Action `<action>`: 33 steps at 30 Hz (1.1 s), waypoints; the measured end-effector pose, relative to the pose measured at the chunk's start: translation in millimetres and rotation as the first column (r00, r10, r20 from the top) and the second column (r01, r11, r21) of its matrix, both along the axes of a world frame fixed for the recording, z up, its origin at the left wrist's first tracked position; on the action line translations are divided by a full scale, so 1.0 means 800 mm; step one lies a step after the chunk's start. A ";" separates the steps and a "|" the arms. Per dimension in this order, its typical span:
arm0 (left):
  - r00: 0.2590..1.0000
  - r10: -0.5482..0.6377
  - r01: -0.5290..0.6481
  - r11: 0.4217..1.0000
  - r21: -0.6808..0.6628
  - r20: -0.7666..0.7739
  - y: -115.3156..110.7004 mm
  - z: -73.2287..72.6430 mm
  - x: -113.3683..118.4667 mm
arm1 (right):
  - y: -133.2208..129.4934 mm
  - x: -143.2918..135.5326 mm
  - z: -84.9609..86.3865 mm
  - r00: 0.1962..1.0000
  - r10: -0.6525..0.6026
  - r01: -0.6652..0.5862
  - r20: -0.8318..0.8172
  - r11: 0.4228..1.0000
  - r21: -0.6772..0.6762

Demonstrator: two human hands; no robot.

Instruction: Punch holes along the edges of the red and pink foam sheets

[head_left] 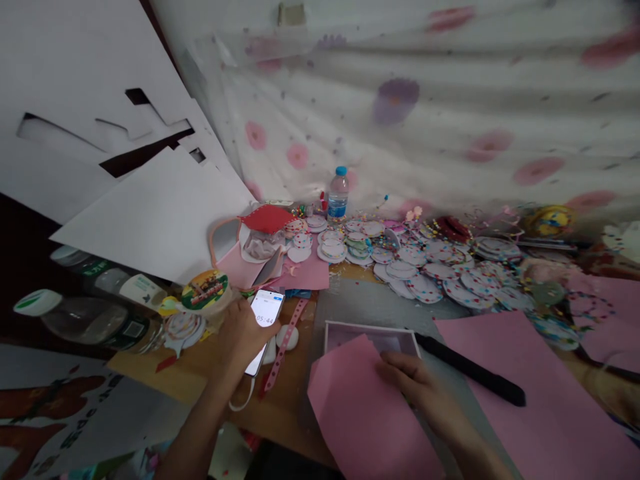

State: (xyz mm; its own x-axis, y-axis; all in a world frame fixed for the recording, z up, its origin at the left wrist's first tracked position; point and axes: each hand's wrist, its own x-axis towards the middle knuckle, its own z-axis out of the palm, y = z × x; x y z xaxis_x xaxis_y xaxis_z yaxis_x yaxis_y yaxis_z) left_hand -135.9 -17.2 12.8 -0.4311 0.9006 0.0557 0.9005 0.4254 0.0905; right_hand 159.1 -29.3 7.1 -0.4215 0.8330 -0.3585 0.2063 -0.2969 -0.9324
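My left hand (241, 335) grips a smartphone (261, 317) by its edge, with the thumb lying over the lit screen. The screen reads 05:44, and a white cable (246, 402) runs from the phone's lower end. In my right hand (419, 381), pinched between thumb and fingers, is a sheet of pink paper (360, 407) with cut-off corners. The sheet partly covers a shallow white box (367, 328) on the grey mat (345, 300). A slim black tool (473, 370) of unclear kind lies right of the box, partly over a larger pink sheet (545, 393).
Piles of white discs with coloured dots (415, 270) line the back. A water bottle (339, 195) stands against the floral curtain (450, 120). Left are plastic bottles (90, 320), a round tub (205, 293) and large white boards (150, 207). A dotted pink strip (286, 343) lies near the phone.
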 end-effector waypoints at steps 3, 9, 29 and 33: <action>1.000 -0.003 0.003 1.000 0.005 0.013 0.000 -0.003 -0.002 | 0.000 -0.001 0.004 1.000 -0.002 0.002 0.007 1.000 0.003; 1.000 0.008 -0.008 1.000 -0.013 0.005 0.000 -0.002 -0.002 | -0.001 -0.002 0.006 1.000 -0.019 0.019 -0.013 1.000 -0.014; 0.364 -0.600 0.540 0.759 0.364 0.712 -0.030 0.020 0.130 | -0.013 -0.004 0.018 0.997 -0.038 0.038 0.060 0.999 0.001; 0.303 -0.508 0.462 0.818 0.342 0.806 -0.021 0.018 0.135 | -0.005 0.002 0.025 0.989 -0.134 0.132 -0.070 0.991 -0.029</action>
State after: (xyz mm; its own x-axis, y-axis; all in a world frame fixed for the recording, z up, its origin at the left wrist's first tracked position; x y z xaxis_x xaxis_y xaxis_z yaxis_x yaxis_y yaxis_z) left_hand -28.1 -33.8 27.2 0.2387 0.9710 -0.0126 0.3941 -0.0850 0.9151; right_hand 160.5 -33.1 27.1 -0.3329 0.8746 -0.3524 0.0967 -0.3401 -0.9354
